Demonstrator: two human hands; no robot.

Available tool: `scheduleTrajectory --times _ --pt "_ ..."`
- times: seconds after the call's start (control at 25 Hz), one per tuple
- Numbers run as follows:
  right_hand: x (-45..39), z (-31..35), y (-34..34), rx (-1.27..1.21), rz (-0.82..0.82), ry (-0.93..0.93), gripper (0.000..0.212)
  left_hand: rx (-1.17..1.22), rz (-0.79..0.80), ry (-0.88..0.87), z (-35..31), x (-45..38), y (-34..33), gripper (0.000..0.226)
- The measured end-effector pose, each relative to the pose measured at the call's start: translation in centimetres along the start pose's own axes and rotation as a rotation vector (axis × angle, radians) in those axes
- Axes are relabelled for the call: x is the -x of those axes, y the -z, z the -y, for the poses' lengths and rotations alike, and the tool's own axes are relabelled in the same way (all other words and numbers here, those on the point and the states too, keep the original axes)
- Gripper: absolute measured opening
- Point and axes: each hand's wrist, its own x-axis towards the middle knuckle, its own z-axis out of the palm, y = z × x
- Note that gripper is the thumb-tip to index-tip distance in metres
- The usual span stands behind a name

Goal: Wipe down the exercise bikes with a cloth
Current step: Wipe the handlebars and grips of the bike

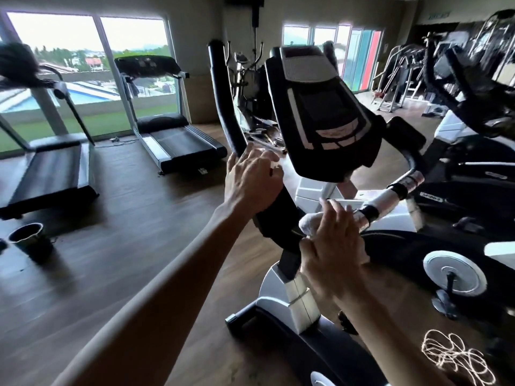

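Step in hand: wiping the handlebar region of the nearest exercise bike; judged mid-wipe, on the bar section just below the console.
Right hand: nearest the camera, back of hand facing the lens, fingers straight and close together, palm laid flat against the cloth; not curled round it as far as the view shows.
Cloth: white, bunched; pressed between the right palm and the black handlebar stem, one corner hanging out below the heel of the hand.
Left hand: arm stretched forward from lower left; fingers curled over the left handlebar at its lower bend, gripping it. A small white scrap shows at the fingertips; cannot tell whether it is part of the cloth or something else.
Role of left hand: judged as a brace, steadying the bike while the right does the wiping.
Right handlebar grip: white and black banded section just beyond the right fingertips; looks not yet covered by the cloth.
Console: dark, tilted toward the viewer, above and behind both hands; untouched at this moment.
Next move calls for: sliding the cloth outward along the banded grip with steady palm pressure, re-folding it if the loose corner drags; console face after that.
Further bikes: at least one more to the right, well apart; judged still to do.
Background: two treadmills by the windows, a dark cup on the floor at left.
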Motion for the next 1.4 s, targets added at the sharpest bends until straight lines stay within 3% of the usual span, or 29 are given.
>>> scheduleTrajectory --times 0.08,0.16,0.2,0.28,0.32,0.52,0.72,0.8,0.92,1.12,1.24,1.4 --pt "-0.6 -1.2 1.7 0.01 0.248 0.092 0.091 -0.065 -0.037 0.013 -0.1 0.1 -0.6 0.038" --pt "-1.1 -3.6 4.4 0.081 0.464 0.326 0.102 -0.106 -0.042 0.025 -0.4 0.2 -0.7 0.046" --pt "-1.6 -4.8 5.3 0.165 0.488 0.441 0.108 -0.133 -0.051 0.034 -0.5 0.2 -0.7 0.045" --pt "-2.4 -6.1 5.1 0.367 0.292 0.672 0.105 -0.162 -0.051 0.066 -0.9 0.3 -0.6 0.044" --pt "-2.5 -5.7 4.3 0.379 0.223 0.684 0.104 -0.18 -0.052 0.074 -1.2 0.4 -0.6 0.046" --pt "-1.3 -1.2 -1.0 0.206 -0.004 0.362 0.097 -0.252 -0.036 0.133 -2.4 1.0 0.2 0.036" --pt "0.4 -4.3 0.3 0.348 -0.044 0.563 0.071 -0.27 -0.039 0.128 -2.6 1.2 0.0 0.038" --pt "-0.3 -3.7 -0.3 0.339 -0.086 0.512 0.063 -0.282 -0.034 0.134 -2.3 1.0 -0.2 0.038" --pt "-1.3 -1.6 -1.1 0.252 -0.108 0.404 0.07 -0.307 -0.029 0.125 -2.0 0.8 -0.7 0.04" --pt "0.2 -3.3 -0.2 0.345 -0.094 0.506 0.065 -0.319 -0.019 0.118 -1.6 0.7 -0.9 0.041" --pt "-1.8 -1.9 -0.4 0.342 -0.04 0.414 0.064 -0.334 -0.019 0.119 -1.5 0.5 -1.2 0.043" --pt "0.3 -2.9 -0.6 0.355 -0.109 0.489 0.067 -0.367 -0.021 0.105 -1.3 0.4 -1.3 0.045"
